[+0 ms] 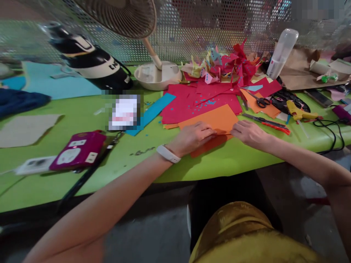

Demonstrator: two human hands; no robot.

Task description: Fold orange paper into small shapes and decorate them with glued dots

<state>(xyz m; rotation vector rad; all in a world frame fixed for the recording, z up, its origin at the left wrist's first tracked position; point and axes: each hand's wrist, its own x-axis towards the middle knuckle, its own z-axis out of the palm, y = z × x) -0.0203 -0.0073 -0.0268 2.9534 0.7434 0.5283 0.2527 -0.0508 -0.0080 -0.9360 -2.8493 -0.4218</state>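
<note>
Both hands are on a sheet of orange paper (216,117) near the table's front edge. My left hand (193,137), with a white band at the wrist, grips the sheet's near edge with fingers bent together. At the right end of that edge, my right hand (248,134) pinches the paper. Another piece of orange paper (210,145) shows below the hands; whether it is part of the same sheet I cannot tell. Red paper sheets (178,104) strewn with small blue bits lie just behind. A red-handled cutter (274,125) rests to the right of my right hand.
Scissors (262,102) and a yellow glue gun (297,111) lie at right. Folded paper shapes (227,65) are heaped at the back. A fan (157,75), a black bottle (95,60), a blurred-out phone (124,111) and a purple pouch (79,149) occupy the left.
</note>
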